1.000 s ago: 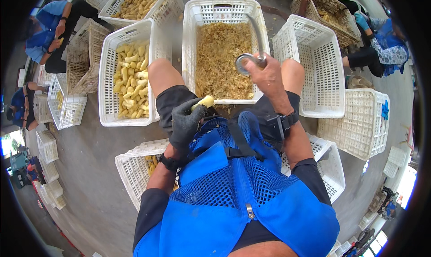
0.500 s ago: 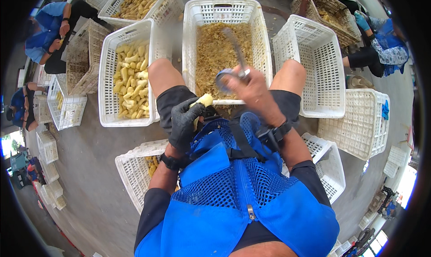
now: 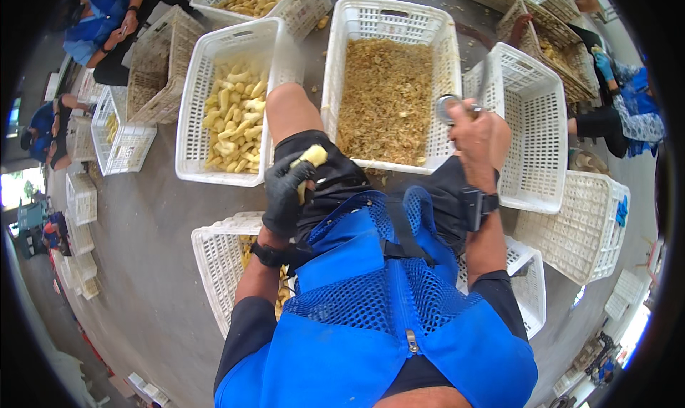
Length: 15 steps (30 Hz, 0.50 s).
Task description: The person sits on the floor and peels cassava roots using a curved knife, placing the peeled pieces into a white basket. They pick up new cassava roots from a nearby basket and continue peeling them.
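Over my left thigh, my left hand [image 3: 287, 194] in a black glove is closed around a pale yellow peeled root [image 3: 314, 155]; its upper end sticks out past the fingers. My bare right hand [image 3: 474, 137], above my right knee, grips a knife [image 3: 486, 76] whose blade is smeared by motion. A round metal piece [image 3: 447, 108] shows at the same fist, on its left side. Between my knees stands a white crate [image 3: 330, 65] with brown-yellow peelings [image 3: 385, 101] inside. Left of my left knee, another white crate [image 3: 187, 123] holds many pale yellow roots [image 3: 239, 123].
A white crate [image 3: 535, 115] stands by my right knee, an upturned one [image 3: 571, 226] behind it. Another crate [image 3: 214, 255] with yellow pieces is beside my left hip. Co-workers sit at far left [image 3: 107, 23] and far right [image 3: 628, 94], among more crates.
My right hand has swung right with the knife, away from the root and the peelings crate, to above my right knee. My left hand still holds the root. The whole view has shifted somewhat.
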### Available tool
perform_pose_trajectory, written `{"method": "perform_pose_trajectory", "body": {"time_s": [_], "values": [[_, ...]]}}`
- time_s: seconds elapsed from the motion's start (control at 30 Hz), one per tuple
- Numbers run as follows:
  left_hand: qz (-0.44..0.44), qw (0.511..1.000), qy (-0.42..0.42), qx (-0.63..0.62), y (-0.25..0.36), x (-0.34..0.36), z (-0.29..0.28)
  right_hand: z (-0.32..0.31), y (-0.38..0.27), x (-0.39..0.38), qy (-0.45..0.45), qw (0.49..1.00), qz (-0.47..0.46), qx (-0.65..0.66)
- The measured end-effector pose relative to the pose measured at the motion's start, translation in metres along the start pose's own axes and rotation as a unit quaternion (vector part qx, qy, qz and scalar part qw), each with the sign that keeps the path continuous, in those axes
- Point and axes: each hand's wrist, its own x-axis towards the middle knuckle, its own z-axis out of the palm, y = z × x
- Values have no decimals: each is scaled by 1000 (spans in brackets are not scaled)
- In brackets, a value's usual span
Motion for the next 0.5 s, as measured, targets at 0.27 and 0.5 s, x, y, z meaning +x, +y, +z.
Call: {"method": "perform_pose_trajectory", "body": {"time_s": [0.27, 0.5], "values": [[131, 965, 172, -148, -12, 103, -129, 14, 6, -16, -60, 998, 7, -13], [50, 962, -79, -258, -18, 58, -54, 23, 12, -25, -109, 994, 17, 21]]}}
